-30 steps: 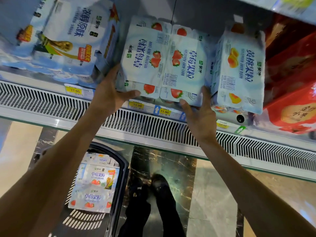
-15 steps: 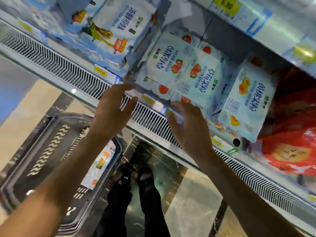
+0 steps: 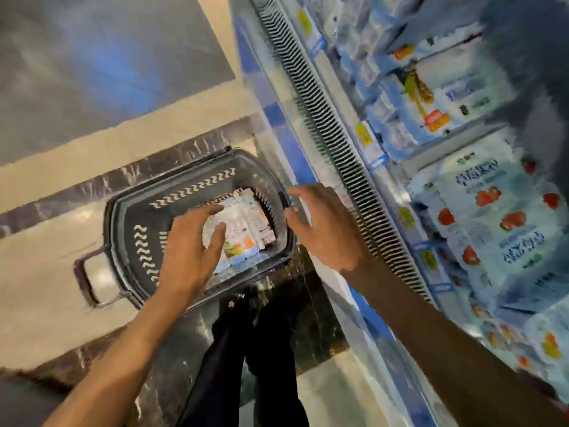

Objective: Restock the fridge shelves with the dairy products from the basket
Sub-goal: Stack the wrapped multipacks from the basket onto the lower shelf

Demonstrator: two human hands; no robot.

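Observation:
A dark plastic basket point(image 3: 138, 229) stands on the floor beside the fridge, with a white yogurt multipack point(image 3: 243, 232) lying in its bottom. My left hand point(image 3: 191, 245) hovers over the basket, fingers spread and empty. My right hand point(image 3: 323, 226) hangs above the basket's right rim, fingers loosely spread, holding nothing. On the fridge shelf at the right lie strawberry yogurt packs point(image 3: 498, 223), blurred by motion.
The fridge's slatted front grille point(image 3: 338, 143) runs diagonally between basket and shelf, with yellow price tags point(image 3: 363, 134) along the shelf edge. Other blue-white packs point(image 3: 431, 87) sit further up the shelf. My legs in dark trousers point(image 3: 258, 349) stand below the basket.
Both hands have let go of the strawberry packs on the shelf and dropped down to the basket. The view has swung left and down toward the floor.

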